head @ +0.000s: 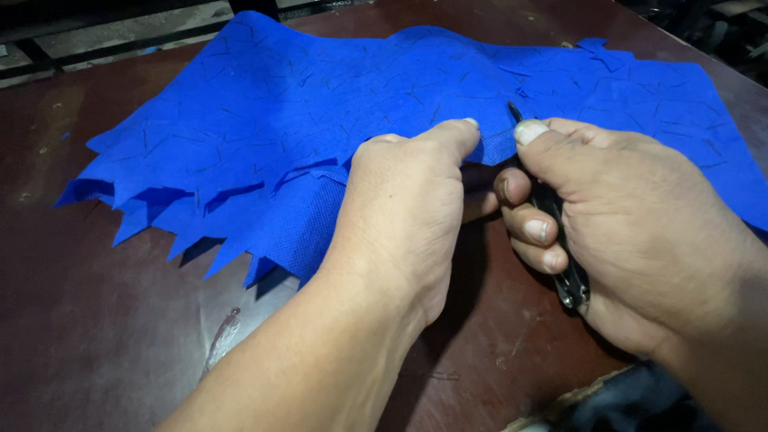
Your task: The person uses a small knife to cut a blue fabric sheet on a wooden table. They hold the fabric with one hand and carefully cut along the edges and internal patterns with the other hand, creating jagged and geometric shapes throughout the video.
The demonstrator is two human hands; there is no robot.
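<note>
**Figure: Trimming the edge of stacked blue fabric with small black snips**

Your left hand (408,200) is closed in a pinch on the near edge of the stack of blue fabric pieces (320,112), thumb on top and fingers curled beneath. Your right hand (624,224) is wrapped around a pair of small black snips (560,240): the thumb presses along the upper side, the fingers are curled round the handle, and the blade tip shows just above the thumbnail, touching the fabric edge beside your left thumb. The fabric lies spread across the dark brown desk (96,336), its left border cut into jagged points and its surface marked with many short dark threads or slits; which of the two cannot be told.

To do this step well, keep the pinched edge taut between your two hands so that the blades meet a flat, tensioned layer, not a fold. Hold your left thumb just clear of the tip. Judging from the close spacing of the hands, short, controlled closures of the snips suit the work better than long cuts. Let the rest of the stack rest on the desk so that its weight does not drag the edge from your grip.
</note>
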